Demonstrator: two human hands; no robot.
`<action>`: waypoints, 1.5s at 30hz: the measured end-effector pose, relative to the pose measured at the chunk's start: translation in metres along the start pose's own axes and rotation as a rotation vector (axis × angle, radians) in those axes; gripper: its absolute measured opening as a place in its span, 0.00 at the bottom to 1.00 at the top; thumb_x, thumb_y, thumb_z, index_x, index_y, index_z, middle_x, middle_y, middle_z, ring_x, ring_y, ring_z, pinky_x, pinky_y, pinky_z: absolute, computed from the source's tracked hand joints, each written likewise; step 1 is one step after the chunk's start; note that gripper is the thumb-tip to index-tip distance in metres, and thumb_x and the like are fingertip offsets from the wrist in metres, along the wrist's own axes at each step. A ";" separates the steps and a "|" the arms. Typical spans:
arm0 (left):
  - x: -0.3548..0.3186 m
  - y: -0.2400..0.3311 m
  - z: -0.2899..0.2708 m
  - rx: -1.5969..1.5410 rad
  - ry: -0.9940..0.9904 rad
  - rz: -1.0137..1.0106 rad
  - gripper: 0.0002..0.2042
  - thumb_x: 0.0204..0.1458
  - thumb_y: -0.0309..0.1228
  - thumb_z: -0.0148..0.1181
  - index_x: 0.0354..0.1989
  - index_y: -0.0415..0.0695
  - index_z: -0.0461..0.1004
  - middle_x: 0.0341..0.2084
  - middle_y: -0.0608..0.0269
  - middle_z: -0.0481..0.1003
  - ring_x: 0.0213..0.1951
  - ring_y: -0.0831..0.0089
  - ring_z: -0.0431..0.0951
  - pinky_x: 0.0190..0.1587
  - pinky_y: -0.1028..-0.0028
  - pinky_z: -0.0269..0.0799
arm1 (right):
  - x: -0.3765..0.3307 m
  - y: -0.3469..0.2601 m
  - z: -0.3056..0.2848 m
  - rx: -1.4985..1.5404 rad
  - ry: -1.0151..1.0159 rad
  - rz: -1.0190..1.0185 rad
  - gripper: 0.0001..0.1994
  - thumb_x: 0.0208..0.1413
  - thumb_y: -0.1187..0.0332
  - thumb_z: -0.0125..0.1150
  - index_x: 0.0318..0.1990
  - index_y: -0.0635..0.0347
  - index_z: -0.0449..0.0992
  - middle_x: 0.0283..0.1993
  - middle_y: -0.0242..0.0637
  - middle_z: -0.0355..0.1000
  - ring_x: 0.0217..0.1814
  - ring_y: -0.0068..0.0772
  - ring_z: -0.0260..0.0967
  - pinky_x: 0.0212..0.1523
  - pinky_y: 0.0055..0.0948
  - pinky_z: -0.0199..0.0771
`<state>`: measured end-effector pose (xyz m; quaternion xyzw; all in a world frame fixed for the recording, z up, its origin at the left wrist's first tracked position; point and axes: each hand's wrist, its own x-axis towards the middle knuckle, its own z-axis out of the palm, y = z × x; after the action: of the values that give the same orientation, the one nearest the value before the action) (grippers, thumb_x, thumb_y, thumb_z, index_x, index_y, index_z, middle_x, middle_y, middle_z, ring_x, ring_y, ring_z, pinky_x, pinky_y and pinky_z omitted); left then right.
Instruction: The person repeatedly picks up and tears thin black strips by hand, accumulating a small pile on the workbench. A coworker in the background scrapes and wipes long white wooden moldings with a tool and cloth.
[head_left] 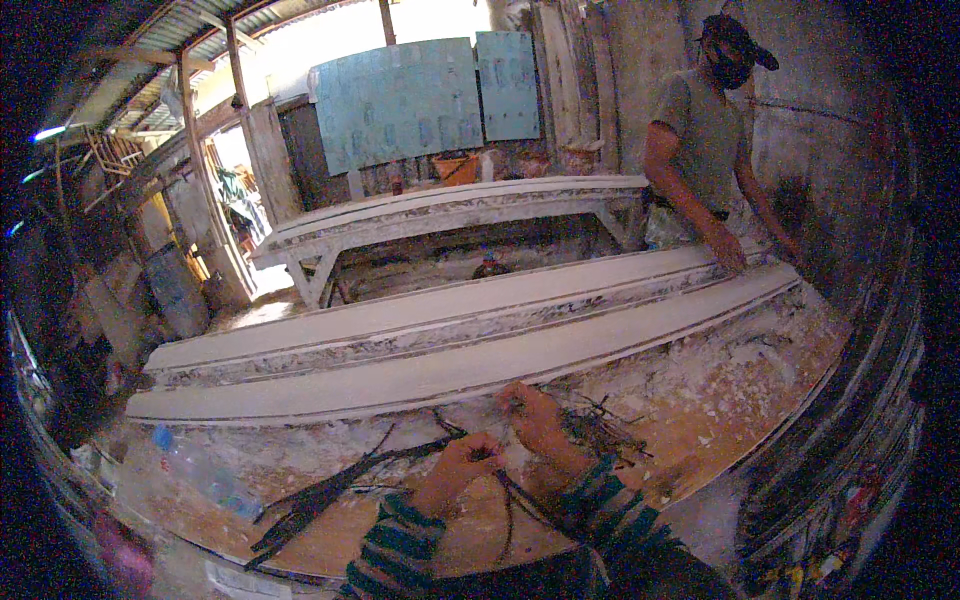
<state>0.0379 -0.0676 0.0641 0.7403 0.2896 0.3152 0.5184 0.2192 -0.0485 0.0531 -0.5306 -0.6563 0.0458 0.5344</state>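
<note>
left sleeve [400, 530]: dark green, greyish stripes | right sleeve [603, 508]: matching stripes | left hand [462, 468], right hand [537, 420]: bare

A co-worker [708, 130] in dark cap, dark mask & short-sleeved top stands at upper R, arms lowered, nr a grey wall [815, 145]. In bkgd, a large pale-blue panel [400, 105] stands upright w/ a narrower blue panel [508, 85] just to its R. Below, an orange container [457, 170] shows above the far edge of a long, stained bench [440, 207] w/ braced legs. At L, a wooden post [237, 65] rises toward a corrugated roof [150, 85]; bright light fills a doorway [235, 190]. Lower L, a clear plastic bottle [212, 478] w/ blue cap lies on the tabletop [720, 410], its R side strewn w/ pale flakes.
</note>
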 end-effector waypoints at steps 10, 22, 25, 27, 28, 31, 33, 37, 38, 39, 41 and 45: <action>0.003 -0.020 -0.023 -0.085 0.362 -0.115 0.08 0.48 0.33 0.63 0.23 0.44 0.72 0.20 0.72 0.69 0.27 0.81 0.66 0.32 0.76 0.63 | 0.000 0.019 0.006 0.049 -0.047 0.034 0.07 0.46 0.67 0.64 0.32 0.56 0.78 0.35 0.39 0.76 0.40 0.40 0.72 0.44 0.35 0.70; 0.015 -0.070 -0.057 0.318 0.936 0.020 0.11 0.39 0.34 0.70 0.22 0.43 0.75 0.17 0.66 0.73 0.21 0.74 0.71 0.26 0.74 0.66 | -0.011 -0.016 0.005 0.738 -0.838 0.147 0.07 0.53 0.65 0.61 0.36 0.57 0.77 0.52 0.37 0.67 0.54 0.34 0.65 0.57 0.35 0.62; 0.015 -0.070 -0.057 0.304 0.885 0.013 0.10 0.40 0.33 0.70 0.21 0.42 0.75 0.18 0.65 0.74 0.22 0.73 0.73 0.27 0.73 0.68 | -0.011 -0.016 0.000 0.678 -0.804 -0.109 0.07 0.53 0.66 0.61 0.37 0.56 0.77 0.56 0.38 0.64 0.58 0.33 0.62 0.59 0.34 0.59; 0.015 -0.072 -0.057 0.388 0.875 -0.036 0.09 0.41 0.32 0.69 0.21 0.42 0.75 0.18 0.64 0.75 0.23 0.74 0.74 0.28 0.73 0.69 | -0.011 -0.015 -0.002 0.716 -0.792 -0.068 0.07 0.52 0.67 0.62 0.37 0.56 0.77 0.52 0.37 0.67 0.56 0.33 0.63 0.60 0.33 0.59; 0.016 -0.074 -0.056 0.414 0.865 -0.022 0.09 0.41 0.31 0.69 0.22 0.42 0.75 0.19 0.64 0.75 0.24 0.74 0.75 0.28 0.73 0.70 | -0.010 -0.015 -0.002 0.734 -0.788 -0.048 0.07 0.52 0.67 0.62 0.37 0.56 0.77 0.51 0.36 0.69 0.55 0.33 0.64 0.60 0.33 0.58; 0.020 -0.086 -0.052 0.316 0.836 0.058 0.08 0.41 0.30 0.68 0.24 0.41 0.76 0.21 0.62 0.76 0.26 0.73 0.76 0.30 0.73 0.71 | -0.004 -0.016 -0.001 0.629 -0.754 -0.157 0.06 0.51 0.67 0.63 0.34 0.57 0.76 0.42 0.34 0.73 0.49 0.30 0.67 0.57 0.32 0.62; 0.021 -0.094 -0.046 0.020 0.811 0.156 0.07 0.41 0.29 0.68 0.26 0.40 0.76 0.23 0.61 0.76 0.27 0.73 0.76 0.31 0.73 0.72 | -0.005 -0.018 -0.004 0.692 -0.762 -0.048 0.06 0.50 0.67 0.63 0.32 0.58 0.76 0.37 0.32 0.73 0.45 0.27 0.68 0.53 0.31 0.64; 0.021 -0.086 -0.042 0.319 0.803 0.123 0.08 0.42 0.28 0.68 0.28 0.39 0.76 0.25 0.61 0.77 0.28 0.73 0.76 0.32 0.73 0.72 | -0.006 -0.028 -0.010 0.594 -0.674 0.008 0.07 0.49 0.67 0.64 0.30 0.60 0.75 0.33 0.31 0.73 0.39 0.23 0.68 0.45 0.29 0.68; 0.019 -0.077 -0.041 0.328 0.754 0.094 0.08 0.42 0.28 0.68 0.28 0.39 0.76 0.25 0.61 0.77 0.28 0.74 0.76 0.33 0.73 0.72 | -0.005 -0.029 -0.011 0.590 -0.682 -0.004 0.07 0.49 0.66 0.65 0.30 0.60 0.75 0.33 0.31 0.73 0.39 0.22 0.68 0.44 0.28 0.68; 0.016 -0.067 -0.040 0.337 0.706 0.066 0.08 0.42 0.27 0.68 0.28 0.39 0.75 0.26 0.61 0.76 0.29 0.74 0.76 0.33 0.73 0.72 | -0.003 -0.030 -0.012 0.586 -0.690 -0.016 0.08 0.49 0.66 0.65 0.31 0.60 0.75 0.33 0.31 0.73 0.38 0.22 0.68 0.43 0.28 0.68; 0.010 -0.044 -0.037 0.298 0.632 -0.089 0.08 0.44 0.28 0.67 0.28 0.39 0.75 0.26 0.63 0.76 0.29 0.76 0.74 0.33 0.74 0.71 | -0.001 -0.028 -0.013 0.584 -0.705 0.059 0.08 0.49 0.65 0.65 0.31 0.60 0.75 0.32 0.31 0.73 0.36 0.21 0.68 0.40 0.27 0.69; 0.001 -0.017 -0.024 0.252 0.466 0.133 0.07 0.48 0.31 0.64 0.28 0.40 0.75 0.25 0.69 0.74 0.28 0.79 0.71 0.32 0.76 0.68 | -0.003 -0.015 -0.009 0.578 -0.626 0.244 0.08 0.50 0.65 0.64 0.30 0.60 0.76 0.30 0.29 0.73 0.34 0.20 0.68 0.37 0.25 0.69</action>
<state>0.0185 -0.0474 0.0545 0.7238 0.3887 0.4719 0.3197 0.2159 -0.0619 0.0638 -0.3934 -0.6795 0.4487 0.4269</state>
